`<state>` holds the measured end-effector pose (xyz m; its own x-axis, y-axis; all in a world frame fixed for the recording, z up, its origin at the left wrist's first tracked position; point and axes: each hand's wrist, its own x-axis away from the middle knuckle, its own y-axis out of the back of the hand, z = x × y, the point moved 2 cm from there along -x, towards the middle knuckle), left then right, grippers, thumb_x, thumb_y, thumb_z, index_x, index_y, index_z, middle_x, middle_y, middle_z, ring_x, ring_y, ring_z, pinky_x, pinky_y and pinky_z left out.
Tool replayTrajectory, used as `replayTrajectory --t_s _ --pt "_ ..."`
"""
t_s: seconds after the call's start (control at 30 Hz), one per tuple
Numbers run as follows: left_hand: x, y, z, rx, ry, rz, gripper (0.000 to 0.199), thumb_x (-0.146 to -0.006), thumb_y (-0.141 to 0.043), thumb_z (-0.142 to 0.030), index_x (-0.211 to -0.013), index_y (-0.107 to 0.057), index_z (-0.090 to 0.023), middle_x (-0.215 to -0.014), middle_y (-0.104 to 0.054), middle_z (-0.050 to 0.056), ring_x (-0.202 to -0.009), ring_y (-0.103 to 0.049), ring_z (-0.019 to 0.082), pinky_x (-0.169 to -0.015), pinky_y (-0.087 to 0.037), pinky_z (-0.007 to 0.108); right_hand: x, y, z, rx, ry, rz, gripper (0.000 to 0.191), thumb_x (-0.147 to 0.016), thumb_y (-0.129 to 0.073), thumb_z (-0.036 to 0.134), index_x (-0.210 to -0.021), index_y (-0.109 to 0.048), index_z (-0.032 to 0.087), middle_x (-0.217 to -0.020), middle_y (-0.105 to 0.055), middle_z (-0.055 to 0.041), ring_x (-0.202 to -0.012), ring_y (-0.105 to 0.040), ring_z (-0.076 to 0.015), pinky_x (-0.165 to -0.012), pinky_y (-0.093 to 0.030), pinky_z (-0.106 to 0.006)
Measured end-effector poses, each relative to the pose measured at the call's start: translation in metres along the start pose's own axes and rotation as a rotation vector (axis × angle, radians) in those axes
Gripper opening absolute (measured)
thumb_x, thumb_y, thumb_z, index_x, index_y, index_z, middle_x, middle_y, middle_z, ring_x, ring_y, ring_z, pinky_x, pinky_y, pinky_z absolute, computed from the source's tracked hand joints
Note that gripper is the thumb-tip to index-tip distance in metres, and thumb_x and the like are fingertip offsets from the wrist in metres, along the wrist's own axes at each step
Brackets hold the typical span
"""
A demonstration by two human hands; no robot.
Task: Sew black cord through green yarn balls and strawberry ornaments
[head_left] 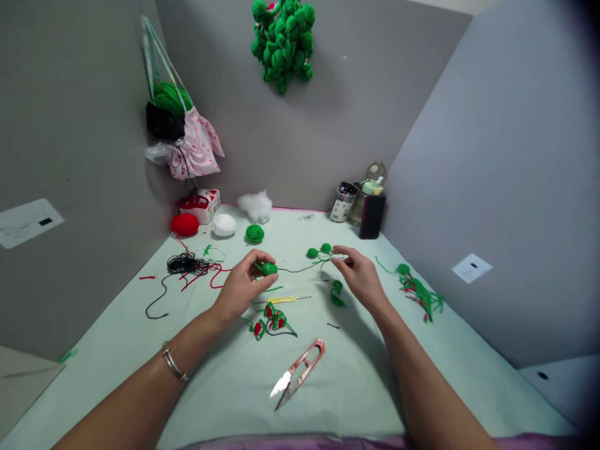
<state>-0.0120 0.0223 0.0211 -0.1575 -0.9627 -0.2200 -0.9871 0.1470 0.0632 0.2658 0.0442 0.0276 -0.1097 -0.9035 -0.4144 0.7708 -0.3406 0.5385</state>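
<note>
Clasping a green ball, left hand; right hand slightly parted, hold unclear; bare tabletop toward near edge.

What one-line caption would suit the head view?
Left hand holding a green crocheted piece, right hand beside two small green balls, snips on the table.

The green crocheted ball you hold looks like matt, bumpy yarn. Your snips are glossy metal with mirror-bright blades, and your bracelet is smooth, polished metal. The stuffing looks fluffy and matt, the hanging bag soft printed cloth.
</note>
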Motion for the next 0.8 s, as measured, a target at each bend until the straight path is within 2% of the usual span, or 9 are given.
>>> replayTrajectory --t_s 0.07,0.17,0.23,0.3,0.4,0.47,0.57,0.7,0.8 --pt "0.004 -0.009 0.001 0.016 -0.019 0.039 0.023 -0.078 -0.074 -0.025 -0.098 -0.063 -0.021 -0.093 -0.062 0.000 -0.083 -0.056 0.014 -0.079 -0.044 0.026 0.008 -0.009 0.012 -0.093 0.009 0.088 0.037 -0.082 -0.066 0.036 -0.113 -0.070 0.016 -0.096 -0.073 -0.0097 -0.065 -0.056 -0.0161 -0.065 -0.047 -0.032" --pt "0.009 -0.019 0.002 0.042 0.000 0.111 0.023 -0.078 -0.075 -0.026 -0.097 -0.065 -0.021 -0.095 -0.063 0.002 -0.086 -0.058 0.016 -0.079 -0.046 0.027 0.026 -0.028 0.035 -0.304 0.011 0.343 0.042 -0.085 -0.065 0.034 -0.124 -0.066 0.019 -0.107 -0.073 -0.0093 -0.070 -0.059 -0.0151 -0.067 -0.050 -0.030" --pt "0.011 -0.022 0.003 0.064 0.044 0.142 0.026 -0.075 -0.079 -0.028 -0.097 -0.066 -0.021 -0.098 -0.064 0.002 -0.085 -0.060 0.016 -0.076 -0.047 0.027 0.036 -0.038 0.046 -0.367 0.024 0.542 0.032 -0.086 -0.066 0.034 -0.114 -0.070 0.019 -0.102 -0.073 -0.0068 -0.075 -0.060 -0.0156 -0.071 -0.050 -0.030" --pt "0.011 -0.021 0.003 0.087 0.105 0.167 0.029 -0.074 -0.081 -0.031 -0.098 -0.068 -0.022 -0.096 -0.064 0.002 -0.080 -0.061 0.015 -0.071 -0.048 0.026 0.039 -0.042 0.049 -0.369 -0.005 0.651 0.019 -0.086 -0.067 0.035 -0.093 -0.073 0.018 -0.085 -0.070 -0.0036 -0.073 -0.059 -0.0155 -0.071 -0.048 -0.029" --pt "0.012 -0.020 0.000 0.158 0.191 0.260 0.029 -0.075 -0.080 -0.032 -0.102 -0.072 -0.024 -0.088 -0.067 0.002 -0.073 -0.063 0.015 -0.067 -0.049 0.027 0.033 -0.035 0.042 -0.467 -0.127 0.610 0.022 -0.085 -0.067 0.036 -0.073 -0.066 0.017 -0.066 -0.059 0.0007 -0.065 -0.052 -0.0130 -0.066 -0.044 -0.027" --pt "0.014 -0.021 -0.004 0.245 0.229 0.378 0.031 -0.078 -0.078 -0.031 -0.108 -0.074 -0.025 -0.095 -0.070 0.006 -0.083 -0.069 0.020 -0.075 -0.052 0.031 0.028 -0.031 0.038 -0.627 -0.203 0.566 0.024 -0.085 -0.067 0.038 -0.072 -0.062 0.018 -0.067 -0.057 0.0007 -0.064 -0.051 -0.0125 -0.066 -0.044 -0.026" --pt "0.016 -0.025 -0.007 0.349 0.255 0.520 0.033 -0.081 -0.075 -0.029 -0.113 -0.075 -0.026 -0.109 -0.073 0.012 -0.104 -0.070 0.027 -0.093 -0.051 0.041 0.025 -0.033 0.037 -0.847 -0.317 0.572 0.027 -0.082 -0.069 0.041 -0.075 -0.060 0.018 -0.080 -0.062 -0.0032 -0.067 -0.055 -0.0131 -0.068 -0.048 -0.028" --pt "0.016 -0.029 -0.003 0.377 0.244 0.502 0.033 -0.082 -0.073 -0.027 -0.116 -0.075 -0.028 -0.116 -0.072 0.011 -0.102 -0.071 0.024 -0.096 -0.050 0.042 0.029 -0.044 0.037 -0.931 -0.397 0.557 0.030 -0.080 -0.070 0.044 -0.077 -0.055 0.018 -0.096 -0.066 -0.0090 -0.073 -0.058 -0.0152 -0.070 -0.053 -0.030" --pt "0.016 -0.032 -0.001 0.375 0.212 0.482 0.032 -0.084 -0.072 -0.026 -0.116 -0.075 -0.030 -0.121 -0.070 0.008 -0.099 -0.070 0.020 -0.098 -0.050 0.039 0.031 -0.047 0.038 -0.997 -0.428 0.520 0.028 -0.081 -0.067 0.041 -0.075 -0.051 0.020 -0.091 -0.063 -0.0069 -0.074 -0.059 -0.0148 -0.071 -0.054 -0.029"
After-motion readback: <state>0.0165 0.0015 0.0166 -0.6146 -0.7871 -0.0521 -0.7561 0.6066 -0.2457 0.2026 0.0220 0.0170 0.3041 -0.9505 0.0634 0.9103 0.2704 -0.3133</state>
